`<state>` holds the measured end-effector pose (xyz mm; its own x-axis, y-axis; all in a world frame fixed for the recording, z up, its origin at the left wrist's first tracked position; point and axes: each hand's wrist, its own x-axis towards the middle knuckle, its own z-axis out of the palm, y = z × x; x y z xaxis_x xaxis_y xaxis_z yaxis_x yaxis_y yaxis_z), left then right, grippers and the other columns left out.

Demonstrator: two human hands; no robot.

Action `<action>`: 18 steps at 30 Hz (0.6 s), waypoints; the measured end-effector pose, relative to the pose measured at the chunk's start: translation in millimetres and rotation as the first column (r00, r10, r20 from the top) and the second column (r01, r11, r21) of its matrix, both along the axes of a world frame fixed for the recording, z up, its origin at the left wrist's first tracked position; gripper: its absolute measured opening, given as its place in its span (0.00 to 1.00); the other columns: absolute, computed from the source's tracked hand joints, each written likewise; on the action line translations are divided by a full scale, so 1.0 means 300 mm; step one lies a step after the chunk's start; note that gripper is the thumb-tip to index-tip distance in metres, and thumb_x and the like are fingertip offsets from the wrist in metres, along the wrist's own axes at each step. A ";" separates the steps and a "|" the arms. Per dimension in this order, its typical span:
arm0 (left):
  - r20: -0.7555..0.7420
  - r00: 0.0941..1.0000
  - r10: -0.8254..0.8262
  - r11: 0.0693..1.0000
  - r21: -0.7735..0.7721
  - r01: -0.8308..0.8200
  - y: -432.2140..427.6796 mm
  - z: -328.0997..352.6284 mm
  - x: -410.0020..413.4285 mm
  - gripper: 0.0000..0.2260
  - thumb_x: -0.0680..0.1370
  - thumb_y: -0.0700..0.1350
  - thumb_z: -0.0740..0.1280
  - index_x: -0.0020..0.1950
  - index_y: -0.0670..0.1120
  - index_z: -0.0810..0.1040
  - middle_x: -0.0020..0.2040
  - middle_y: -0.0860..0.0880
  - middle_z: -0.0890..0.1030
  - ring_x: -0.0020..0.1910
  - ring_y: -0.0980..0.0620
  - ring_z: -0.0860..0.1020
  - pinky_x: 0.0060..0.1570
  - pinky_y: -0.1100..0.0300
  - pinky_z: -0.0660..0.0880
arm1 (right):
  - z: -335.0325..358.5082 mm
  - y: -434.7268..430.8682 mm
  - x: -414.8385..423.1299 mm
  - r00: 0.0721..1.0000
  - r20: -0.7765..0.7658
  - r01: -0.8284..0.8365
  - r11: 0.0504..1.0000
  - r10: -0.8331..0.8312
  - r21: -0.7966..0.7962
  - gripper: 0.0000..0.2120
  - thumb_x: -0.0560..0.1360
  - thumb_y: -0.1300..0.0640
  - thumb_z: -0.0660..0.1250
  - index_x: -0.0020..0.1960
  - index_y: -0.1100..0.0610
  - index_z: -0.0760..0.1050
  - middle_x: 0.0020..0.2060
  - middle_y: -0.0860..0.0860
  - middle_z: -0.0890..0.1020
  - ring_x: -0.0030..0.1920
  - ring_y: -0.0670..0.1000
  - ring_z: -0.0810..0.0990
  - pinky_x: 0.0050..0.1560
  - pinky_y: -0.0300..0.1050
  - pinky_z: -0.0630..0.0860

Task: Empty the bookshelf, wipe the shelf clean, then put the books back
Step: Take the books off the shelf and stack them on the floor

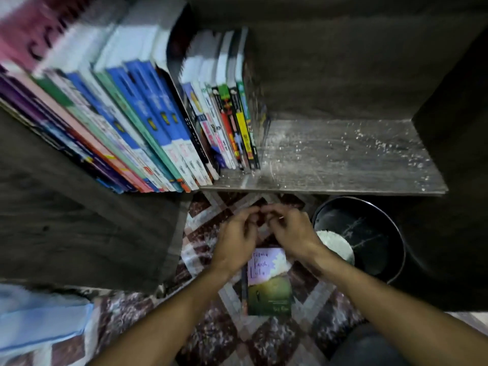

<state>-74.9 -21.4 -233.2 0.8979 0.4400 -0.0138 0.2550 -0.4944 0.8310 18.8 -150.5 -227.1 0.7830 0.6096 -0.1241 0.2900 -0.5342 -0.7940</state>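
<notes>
OK, status. The shelf (343, 159) is only part emptied. A row of books (148, 122) stands packed on its left half, spines out and leaning a bit to the left. The book at the right end of the row has a green spine. The right half of the board is bare, with white specks (287, 151) scattered over it, thickest beside that end book and toward the right wall.

Both hands are low in front of the shelf's front edge, over the rug (211, 326), not touching the shelf. Left hand (235, 233) and right hand (293, 231) are brought together, fingertips close. Grip on both: fingers curled in, narrow. There's motion blur there, so I can't tell whether either one pinches anything.

One book (268, 283) lies flat on the rug, cover up, right under the wrists. The cover is lilac on top with handwritten-style lettering, green below. The hands hide its top edge.

A black bucket (396, 233) sits on the floor just right of the right hand, below the bare end of the shelf. A white lump (336, 245) lies inside at its near-left side, probably a cloth. Light blue fabric (39, 320) lies at lower left, next to the dark side panel of the shelf unit.
</notes>
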 end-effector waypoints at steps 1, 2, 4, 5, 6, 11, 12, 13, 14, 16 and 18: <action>0.073 0.997 0.017 0.999 0.033 -0.020 0.007 0.047 0.010 0.14 0.80 0.38 0.62 0.64 0.48 0.78 0.56 0.52 0.83 0.53 0.57 0.80 0.52 0.73 0.72 | 0.050 0.013 0.009 0.998 0.059 0.003 0.999 -0.006 0.054 0.14 0.79 0.60 0.63 0.58 0.47 0.82 0.50 0.43 0.86 0.50 0.44 0.83 0.57 0.43 0.77; 0.137 0.990 0.027 0.998 0.060 -0.035 0.015 0.095 0.020 0.14 0.79 0.38 0.63 0.63 0.47 0.78 0.55 0.52 0.83 0.53 0.57 0.80 0.53 0.72 0.72 | 0.090 0.027 0.020 0.994 0.109 0.000 0.994 -0.012 0.111 0.13 0.79 0.60 0.64 0.58 0.48 0.82 0.50 0.42 0.86 0.51 0.43 0.83 0.57 0.42 0.77; 0.232 0.972 0.046 0.992 0.101 -0.071 0.034 0.186 0.044 0.13 0.80 0.40 0.63 0.63 0.47 0.77 0.55 0.52 0.82 0.54 0.56 0.80 0.56 0.63 0.76 | 0.165 0.066 0.042 0.983 0.179 -0.012 0.977 -0.027 0.214 0.11 0.79 0.59 0.65 0.57 0.49 0.81 0.50 0.42 0.86 0.51 0.42 0.83 0.56 0.38 0.77; 0.275 0.960 0.059 0.988 0.122 -0.096 0.044 0.225 0.058 0.12 0.80 0.42 0.63 0.63 0.47 0.77 0.56 0.52 0.82 0.55 0.55 0.80 0.57 0.58 0.77 | 0.198 0.087 0.053 0.978 0.203 -0.008 0.968 -0.044 0.251 0.10 0.79 0.59 0.66 0.57 0.49 0.81 0.50 0.43 0.85 0.51 0.42 0.83 0.55 0.37 0.77; 0.318 0.945 0.077 0.982 0.142 -0.128 0.051 0.261 0.072 0.12 0.80 0.42 0.62 0.63 0.47 0.77 0.56 0.51 0.82 0.55 0.54 0.80 0.57 0.55 0.77 | 0.227 0.107 0.064 0.972 0.226 -0.001 0.960 -0.065 0.281 0.10 0.79 0.58 0.66 0.58 0.49 0.81 0.50 0.44 0.85 0.50 0.43 0.82 0.55 0.37 0.77; 0.442 0.887 0.134 0.949 0.201 -0.244 0.057 0.401 0.112 0.18 0.81 0.40 0.62 0.71 0.45 0.72 0.61 0.48 0.76 0.57 0.58 0.75 0.58 0.67 0.71 | 0.332 0.181 0.102 0.949 0.278 0.037 0.929 -0.148 0.367 0.18 0.78 0.52 0.69 0.67 0.44 0.75 0.52 0.48 0.78 0.49 0.41 0.78 0.54 0.36 0.74; 0.452 0.882 0.130 0.945 0.214 -0.248 0.057 0.416 0.117 0.20 0.81 0.39 0.62 0.73 0.46 0.70 0.63 0.47 0.74 0.59 0.57 0.74 0.60 0.69 0.69 | 0.345 0.191 0.103 0.939 0.307 0.036 0.931 -0.156 0.362 0.19 0.77 0.51 0.70 0.68 0.43 0.74 0.53 0.48 0.77 0.51 0.44 0.78 0.55 0.40 0.75; 0.463 0.877 0.126 0.942 0.221 -0.252 0.060 0.425 0.123 0.21 0.81 0.39 0.63 0.74 0.46 0.69 0.65 0.47 0.73 0.62 0.58 0.73 0.60 0.73 0.66 | 0.354 0.203 0.105 0.928 0.332 0.043 0.932 -0.171 0.360 0.20 0.77 0.50 0.70 0.68 0.44 0.73 0.54 0.48 0.76 0.53 0.47 0.77 0.54 0.44 0.76; 0.467 0.875 0.127 0.942 0.220 -0.254 0.064 0.432 0.130 0.22 0.80 0.39 0.63 0.75 0.47 0.68 0.66 0.47 0.71 0.62 0.61 0.71 0.60 0.77 0.63 | 0.363 0.215 0.105 0.914 0.355 0.058 0.928 -0.198 0.368 0.20 0.76 0.48 0.71 0.66 0.46 0.72 0.54 0.48 0.75 0.53 0.48 0.77 0.52 0.48 0.77; 0.476 0.869 0.137 0.941 0.211 -0.264 0.072 0.443 0.142 0.23 0.80 0.38 0.64 0.75 0.46 0.68 0.65 0.47 0.70 0.57 0.68 0.70 0.57 0.81 0.61 | 0.376 0.245 0.111 0.886 0.380 0.104 0.912 -0.267 0.397 0.22 0.74 0.46 0.72 0.63 0.48 0.68 0.53 0.48 0.73 0.50 0.49 0.76 0.48 0.52 0.77; 0.495 0.858 0.136 0.934 0.224 -0.277 0.081 0.442 0.149 0.23 0.79 0.37 0.64 0.75 0.45 0.68 0.62 0.46 0.70 0.54 0.70 0.70 0.55 0.81 0.62 | 0.384 0.273 0.129 0.878 0.390 0.120 0.917 -0.276 0.380 0.25 0.73 0.45 0.73 0.63 0.48 0.64 0.53 0.48 0.72 0.50 0.51 0.76 0.47 0.55 0.77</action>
